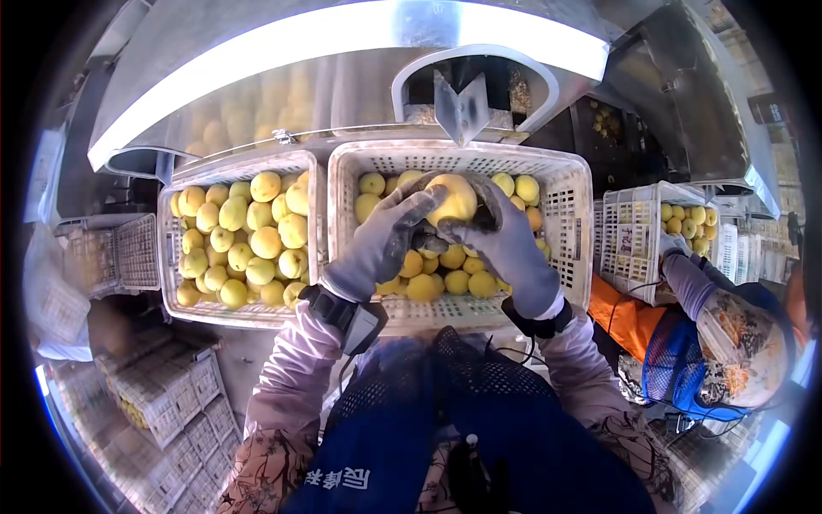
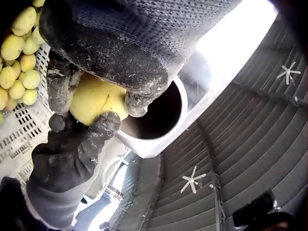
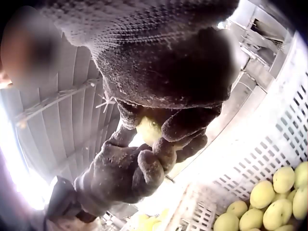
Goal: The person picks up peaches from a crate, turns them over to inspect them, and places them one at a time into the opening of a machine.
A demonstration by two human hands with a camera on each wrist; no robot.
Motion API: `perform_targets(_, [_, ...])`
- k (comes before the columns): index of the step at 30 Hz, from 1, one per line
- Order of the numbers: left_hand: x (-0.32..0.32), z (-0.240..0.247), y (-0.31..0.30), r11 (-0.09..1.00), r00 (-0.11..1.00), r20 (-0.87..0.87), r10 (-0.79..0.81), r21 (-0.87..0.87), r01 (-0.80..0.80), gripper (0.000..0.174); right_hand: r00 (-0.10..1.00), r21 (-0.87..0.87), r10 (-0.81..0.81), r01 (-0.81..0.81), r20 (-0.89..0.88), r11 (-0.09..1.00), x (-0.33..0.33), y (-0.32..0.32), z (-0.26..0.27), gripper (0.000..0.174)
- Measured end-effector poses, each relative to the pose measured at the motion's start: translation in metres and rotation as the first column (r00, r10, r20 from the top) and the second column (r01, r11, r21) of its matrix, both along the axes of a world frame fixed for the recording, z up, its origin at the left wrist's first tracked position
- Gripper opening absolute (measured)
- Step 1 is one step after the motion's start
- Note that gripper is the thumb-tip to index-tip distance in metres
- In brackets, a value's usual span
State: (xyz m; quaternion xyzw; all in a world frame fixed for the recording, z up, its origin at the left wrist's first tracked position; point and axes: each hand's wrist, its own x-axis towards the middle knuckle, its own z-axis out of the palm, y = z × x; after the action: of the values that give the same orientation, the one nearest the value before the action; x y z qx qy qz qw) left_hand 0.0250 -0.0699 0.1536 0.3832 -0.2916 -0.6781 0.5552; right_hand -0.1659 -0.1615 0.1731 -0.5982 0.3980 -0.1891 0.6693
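Both hands wear grey knitted gloves with dark, dirt-marked palms and fingers. Between them, above the middle crate, they grip one large yellow peach (image 1: 455, 200). My left hand (image 1: 390, 231) holds it from the left, thumb on its face. From the right and below, my right hand (image 1: 503, 247) curls its fingers around it. In the left wrist view the peach (image 2: 96, 98) shows a small dark mark on its skin, framed by fingers of both hands. Fingers cover most of the peach (image 3: 150, 130) in the right wrist view. Beneath lie several yellow peaches (image 1: 421, 288) in the white crate (image 1: 565, 224).
A second white crate (image 1: 313, 231) full of peaches stands close on the left. Behind the crates runs a metal machine with a rounded opening (image 1: 479, 86) and a metal divider (image 1: 462, 107). Another person (image 1: 719, 334) works at a crate (image 1: 618, 248) on the right. Stacked crates (image 1: 175, 403) stand lower left.
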Motion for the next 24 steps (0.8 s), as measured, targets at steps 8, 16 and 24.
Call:
perform_targets(8, [-0.01, 0.005, -0.008, 0.967, 0.937, -0.251, 0.242, 0.146, -0.211, 0.049, 0.99, -0.561, -0.135, 0.084, -0.05, 0.823, 0.019, -0.015, 0.004, 0.089])
perform_targets(16, [0.0, -0.044, 0.055, 0.896, 0.976, -0.061, 0.21, 0.412, -0.167, 0.058, 0.897, -0.838, -0.399, 0.064, -0.19, 0.542, 0.074, -0.079, -0.02, 0.078])
perform_targets(24, [-0.014, -0.092, 0.069, 0.859, 0.896, 0.432, -0.102, 0.492, -0.139, 0.081, 0.912, -0.52, -0.411, 0.348, -0.007, 0.78, 0.075, -0.1, 0.028, 0.084])
